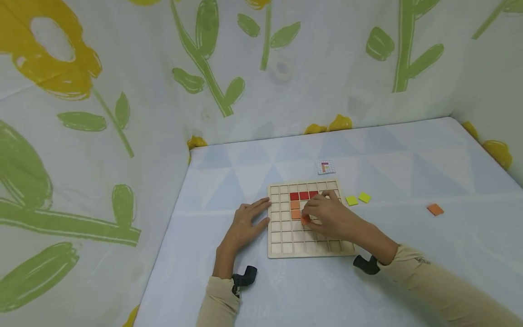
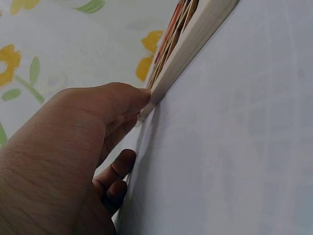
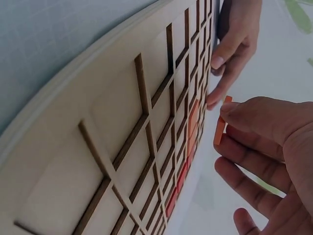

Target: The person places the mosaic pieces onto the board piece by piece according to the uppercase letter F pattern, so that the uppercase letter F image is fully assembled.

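A wooden grid board [image 1: 282, 250] lies on the table, with red tiles [image 1: 303, 195] in a row and orange tiles [image 1: 295, 209] below the row's left end. My right hand [image 1: 331, 217] is over the board and pinches an orange square tile [image 3: 221, 128] between thumb and fingers, above the cells beside the placed orange tiles. At the board's left edge, my left hand [image 1: 245, 225] touches the rim with its fingertips, fingers extended. In the left wrist view the thumb of that hand [image 2: 98, 110] presses the board's side [image 2: 188, 46].
Behind the board lies a small pattern card [image 1: 325, 167] showing a coloured figure on a grid. Two yellow tiles [image 1: 357, 199] lie just right of the board, and a loose orange tile [image 1: 435, 209] is farther right. Flower-printed cloth [image 1: 286, 91] hangs behind and at the sides of the table.
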